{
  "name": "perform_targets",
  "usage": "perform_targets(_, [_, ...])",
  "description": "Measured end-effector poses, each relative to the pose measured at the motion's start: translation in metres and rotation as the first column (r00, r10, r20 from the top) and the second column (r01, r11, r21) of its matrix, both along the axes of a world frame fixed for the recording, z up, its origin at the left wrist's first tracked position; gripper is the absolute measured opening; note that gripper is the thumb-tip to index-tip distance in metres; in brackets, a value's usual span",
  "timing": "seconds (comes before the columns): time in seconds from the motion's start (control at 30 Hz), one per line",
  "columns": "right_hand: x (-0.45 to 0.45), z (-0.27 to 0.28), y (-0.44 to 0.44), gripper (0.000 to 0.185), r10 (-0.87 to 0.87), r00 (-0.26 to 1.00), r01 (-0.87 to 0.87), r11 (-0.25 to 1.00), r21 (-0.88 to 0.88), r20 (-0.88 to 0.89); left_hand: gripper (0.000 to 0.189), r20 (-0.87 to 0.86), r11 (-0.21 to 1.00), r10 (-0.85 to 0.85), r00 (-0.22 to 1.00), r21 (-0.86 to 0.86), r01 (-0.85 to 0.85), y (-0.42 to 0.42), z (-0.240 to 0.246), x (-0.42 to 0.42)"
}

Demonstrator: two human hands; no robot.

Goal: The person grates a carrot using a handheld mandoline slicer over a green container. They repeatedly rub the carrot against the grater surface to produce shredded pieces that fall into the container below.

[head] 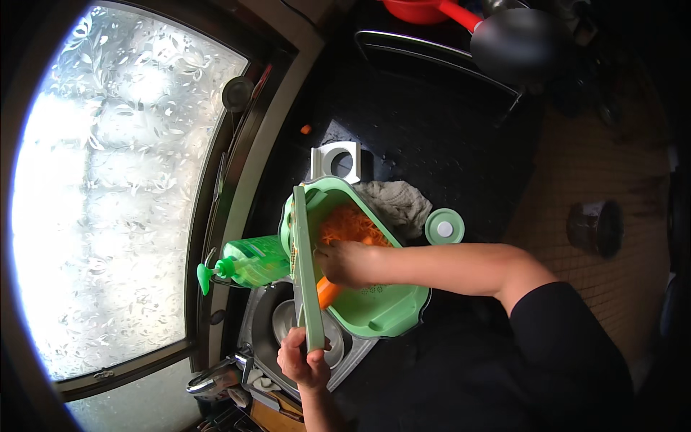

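Note:
My left hand (pixel 305 359) grips the near end of a pale green grater board (pixel 309 270), tilted on edge across a green plastic basin (pixel 378 316). Bits of orange cling to the board's left face. Inside the basin, close to the board, my right hand (pixel 348 263) is curled over a carrot (pixel 327 292), which shows below the palm; the fingertips are partly hidden. Grated carrot (pixel 348 222) is heaped at the basin's far end, just beyond my right hand.
A green soap pump bottle (pixel 256 262) stands left of the basin, above a sink (pixel 262 318) holding a metal bowl (pixel 336 340). Around the basin lie a white holder (pixel 351 162), a crumpled cloth (pixel 397 205) and a round green lid (pixel 456 227). A pan (pixel 521 46) sits at far right.

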State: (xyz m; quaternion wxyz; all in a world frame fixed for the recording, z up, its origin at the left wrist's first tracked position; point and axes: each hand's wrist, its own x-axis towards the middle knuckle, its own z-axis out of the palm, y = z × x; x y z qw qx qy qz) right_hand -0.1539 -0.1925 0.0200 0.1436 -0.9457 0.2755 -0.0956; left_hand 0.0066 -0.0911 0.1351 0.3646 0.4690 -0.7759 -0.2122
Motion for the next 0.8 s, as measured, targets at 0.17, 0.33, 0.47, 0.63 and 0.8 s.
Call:
perform_targets(0.17, [0.011,-0.035,-0.028,0.012,0.214,0.933,-0.113,0.937,0.33,-0.289,0.055,0.011,1.0,0.011,1.0,0.0,-0.011,0.0,0.001,-0.004])
perform_targets(0.33, [-0.005,-0.005,-0.001,0.014,0.231,0.875,-0.172,0.97,0.172,-0.426,0.056,0.04,1.0,0.022,0.999,-0.003,-0.021,0.002,-0.002,0.001])
perform_targets(0.47, [-0.018,-0.002,0.024,0.017,0.016,0.988,-0.066,0.945,-0.321,-0.156,0.056,0.008,1.0,0.02,1.0,0.0,-0.02,0.003,-0.006,0.002])
perform_targets(0.63, [-0.041,0.027,0.034,0.008,-0.046,0.976,0.013,0.987,-0.158,-0.213,0.055,0.019,1.0,-0.018,1.0,0.024,0.018,0.005,-0.013,0.006])
perform_targets(0.8, [-0.113,0.071,0.072,0.013,-0.38,0.917,0.398,0.871,0.289,-0.118,0.045,0.1,0.992,-0.115,0.988,0.057,0.11,0.007,-0.009,-0.006])
